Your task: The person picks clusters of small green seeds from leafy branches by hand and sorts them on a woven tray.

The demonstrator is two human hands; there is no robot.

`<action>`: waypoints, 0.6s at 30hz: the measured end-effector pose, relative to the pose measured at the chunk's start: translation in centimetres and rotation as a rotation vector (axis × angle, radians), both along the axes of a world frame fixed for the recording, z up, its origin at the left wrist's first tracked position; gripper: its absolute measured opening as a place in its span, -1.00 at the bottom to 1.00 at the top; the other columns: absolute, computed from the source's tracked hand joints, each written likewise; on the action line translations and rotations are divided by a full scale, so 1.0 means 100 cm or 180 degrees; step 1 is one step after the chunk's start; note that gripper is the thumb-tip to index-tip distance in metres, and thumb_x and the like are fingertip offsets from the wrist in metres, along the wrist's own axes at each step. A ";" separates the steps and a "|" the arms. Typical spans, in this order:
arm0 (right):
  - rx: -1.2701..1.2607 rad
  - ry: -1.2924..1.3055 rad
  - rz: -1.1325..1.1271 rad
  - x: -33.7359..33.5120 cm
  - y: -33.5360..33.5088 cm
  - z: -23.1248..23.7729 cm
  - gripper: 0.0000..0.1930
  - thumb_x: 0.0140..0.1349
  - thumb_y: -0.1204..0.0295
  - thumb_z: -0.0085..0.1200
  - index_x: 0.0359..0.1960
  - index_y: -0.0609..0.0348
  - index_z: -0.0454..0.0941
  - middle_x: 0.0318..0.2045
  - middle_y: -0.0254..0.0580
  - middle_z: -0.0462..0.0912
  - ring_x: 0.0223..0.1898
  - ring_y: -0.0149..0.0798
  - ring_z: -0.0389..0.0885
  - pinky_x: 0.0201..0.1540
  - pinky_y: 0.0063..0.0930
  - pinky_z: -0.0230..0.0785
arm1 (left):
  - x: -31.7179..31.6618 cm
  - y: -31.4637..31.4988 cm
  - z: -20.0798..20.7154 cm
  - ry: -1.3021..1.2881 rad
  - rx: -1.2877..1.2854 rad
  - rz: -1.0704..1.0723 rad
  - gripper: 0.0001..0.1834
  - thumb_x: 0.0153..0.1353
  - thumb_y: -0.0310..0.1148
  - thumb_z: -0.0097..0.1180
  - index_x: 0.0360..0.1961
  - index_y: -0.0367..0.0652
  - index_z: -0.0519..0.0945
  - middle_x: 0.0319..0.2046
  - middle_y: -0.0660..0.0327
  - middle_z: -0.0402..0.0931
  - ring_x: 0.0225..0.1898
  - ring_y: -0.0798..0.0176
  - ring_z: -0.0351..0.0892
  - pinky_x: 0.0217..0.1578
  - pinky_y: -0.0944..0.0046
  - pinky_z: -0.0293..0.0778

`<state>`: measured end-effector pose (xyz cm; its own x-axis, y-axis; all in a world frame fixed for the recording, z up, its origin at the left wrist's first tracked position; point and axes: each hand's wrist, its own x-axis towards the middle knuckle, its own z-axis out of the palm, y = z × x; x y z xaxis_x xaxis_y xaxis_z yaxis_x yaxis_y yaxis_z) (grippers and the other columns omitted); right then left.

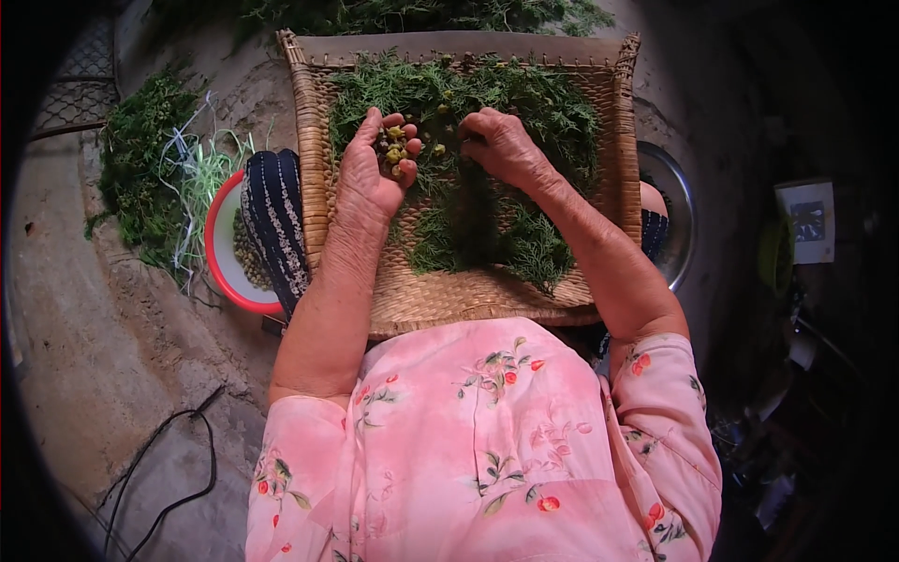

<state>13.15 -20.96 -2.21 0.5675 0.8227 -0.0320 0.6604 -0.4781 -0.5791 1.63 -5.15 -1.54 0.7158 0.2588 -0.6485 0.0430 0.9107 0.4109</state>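
Both hands work over a woven tray [403, 304] resting on the person's lap, heaped with green sprigs [487, 201]. The left hand [370, 173] is cupped, its grip half curled around a small heap of yellowish-green buds [393, 155] lying in the palm. The right hand [501, 145], just beside it, has its grip pinched down into the sprigs; what the fingertips hold is hidden. A red-rimmed bowl [217, 248] sits left of the tray.
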 end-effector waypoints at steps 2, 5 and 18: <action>-0.0076 -0.0160 0.0288 -0.007 -0.004 -0.014 -0.79 -0.03 0.54 0.14 -0.30 0.18 0.46 -0.37 -0.11 0.44 -0.29 -0.04 0.50 -0.28 -0.28 0.39 | -0.001 -0.002 0.001 0.0035 0.0027 -0.0042 -0.68 0.21 -0.07 0.02 -0.27 -0.12 0.51 -0.41 0.22 0.54 -0.50 0.32 0.52 -0.71 0.48 0.35; -0.0590 -0.0071 0.0228 -0.020 -0.003 -0.012 -0.86 0.06 0.59 -0.09 -0.31 0.21 0.44 -0.27 0.08 0.44 -0.20 0.13 0.49 -0.18 -0.14 0.38 | -0.001 -0.002 0.001 0.0117 0.0094 -0.0064 -0.67 0.21 -0.06 0.02 -0.27 -0.12 0.51 -0.41 0.22 0.54 -0.51 0.32 0.52 -0.71 0.48 0.35; 0.0835 0.2381 -0.0367 0.001 -0.012 0.034 -0.73 0.13 0.47 -0.06 -0.11 0.19 0.45 -0.44 -0.36 0.51 -0.42 -0.56 0.46 -0.42 -0.63 0.36 | 0.002 -0.023 -0.001 0.0329 0.0208 -0.0461 -0.66 0.22 -0.03 -0.03 -0.26 -0.08 0.50 -0.43 0.25 0.53 -0.52 0.36 0.51 -0.70 0.50 0.39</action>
